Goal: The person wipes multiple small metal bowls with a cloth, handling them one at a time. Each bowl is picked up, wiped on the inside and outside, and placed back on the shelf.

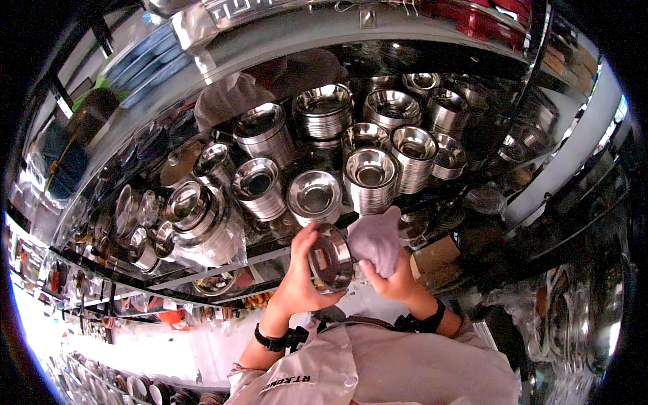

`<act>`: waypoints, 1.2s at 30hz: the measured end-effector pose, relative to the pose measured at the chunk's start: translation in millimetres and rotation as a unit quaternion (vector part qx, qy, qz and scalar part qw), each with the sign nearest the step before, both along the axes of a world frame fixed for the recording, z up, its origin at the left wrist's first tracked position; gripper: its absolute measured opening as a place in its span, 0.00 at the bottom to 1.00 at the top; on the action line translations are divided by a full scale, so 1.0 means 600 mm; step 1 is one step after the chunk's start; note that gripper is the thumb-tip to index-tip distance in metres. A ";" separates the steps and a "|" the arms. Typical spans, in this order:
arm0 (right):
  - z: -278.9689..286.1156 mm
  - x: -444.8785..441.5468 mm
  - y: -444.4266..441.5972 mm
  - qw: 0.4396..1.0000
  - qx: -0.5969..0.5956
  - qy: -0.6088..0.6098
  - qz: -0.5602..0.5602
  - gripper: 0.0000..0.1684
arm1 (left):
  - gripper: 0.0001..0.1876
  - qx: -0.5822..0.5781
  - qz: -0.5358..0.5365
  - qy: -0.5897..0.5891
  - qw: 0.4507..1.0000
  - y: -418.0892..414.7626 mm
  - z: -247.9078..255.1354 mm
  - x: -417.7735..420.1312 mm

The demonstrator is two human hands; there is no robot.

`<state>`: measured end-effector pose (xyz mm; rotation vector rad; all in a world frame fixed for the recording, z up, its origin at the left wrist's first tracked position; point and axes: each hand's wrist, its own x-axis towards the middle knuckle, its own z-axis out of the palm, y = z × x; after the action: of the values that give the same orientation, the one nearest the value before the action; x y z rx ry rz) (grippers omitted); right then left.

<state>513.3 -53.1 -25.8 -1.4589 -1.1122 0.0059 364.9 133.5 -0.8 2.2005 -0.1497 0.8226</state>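
A round stainless steel bowl [331, 255] is gripped by its rim in my left hand [296, 281]. It is tilted up on edge, and an orange and white sticker shows on it. My right hand [390, 278] holds a bunched mauve cloth [375, 240] close to the bowl's right side; whether cloth and metal touch I cannot tell. Just beyond my hands stand a wide stack of steel bowls [314, 196] and a taller stack of steel bowls [370, 177]. A further stack of steel bowls [259, 187] rises to the left of these.
Several more bowl stacks [323, 109] fill the dark shelf behind. Plastic-wrapped bowls [210, 238] stand at its left, near the shelf's front edge [263, 263]. A cardboard box [438, 260] sits low at the right. Wrapped metalware [574, 314] lies at the far right. Another shelf [304, 35] spans overhead.
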 end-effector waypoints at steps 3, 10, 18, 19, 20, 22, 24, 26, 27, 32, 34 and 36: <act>0.000 0.009 0.003 0.987 -0.036 -0.153 0.007 0.26 | 0.60 -0.011 -0.071 0.046 0.996 -0.015 0.015 0.008; 0.004 0.004 0.003 0.943 -0.303 -0.135 0.029 0.26 | 0.53 0.077 -0.089 0.061 0.991 -0.033 0.033 0.028; -0.010 0.021 -0.028 0.949 -0.161 0.107 0.250 0.34 | 0.56 0.013 -0.124 0.065 0.990 -0.034 0.025 0.038; -0.025 0.020 -0.035 0.944 -0.133 0.187 0.238 0.36 | 0.56 -0.002 -0.138 0.066 0.988 -0.034 0.027 0.041; -0.041 0.022 -0.044 0.922 -0.162 0.266 0.228 0.36 | 0.56 -0.018 -0.151 0.067 0.986 -0.034 0.033 0.043; -0.034 0.018 -0.022 0.956 -0.080 0.200 0.200 0.35 | 0.55 -0.017 -0.165 0.066 0.984 -0.035 0.044 0.045; -0.009 0.024 -0.012 0.968 -0.102 0.146 0.175 0.36 | 0.54 0.012 -0.171 0.062 0.983 -0.035 0.052 0.045; 0.014 0.028 -0.007 0.966 -0.194 0.061 0.160 0.37 | 0.54 0.040 -0.158 0.052 0.985 -0.035 0.055 0.045; 0.016 0.029 -0.003 0.964 -0.222 0.001 0.148 0.38 | 0.53 0.053 -0.152 0.047 0.986 -0.035 0.056 0.047; 0.016 0.034 -0.025 0.930 -0.226 0.086 0.277 0.34 | 0.54 0.045 -0.147 0.050 0.987 -0.031 0.045 0.065; 0.008 0.049 -0.050 0.896 -0.248 0.219 0.295 0.33 | 0.55 0.022 -0.159 0.068 0.985 -0.039 0.046 0.066; -0.019 0.046 -0.054 0.920 -0.145 0.260 0.254 0.28 | 0.55 -0.005 -0.163 0.074 0.984 -0.041 0.042 0.066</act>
<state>541.2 -85.5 -37.3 -1.2706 -1.0354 0.9091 404.4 109.2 24.5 2.1407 -0.4184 0.4754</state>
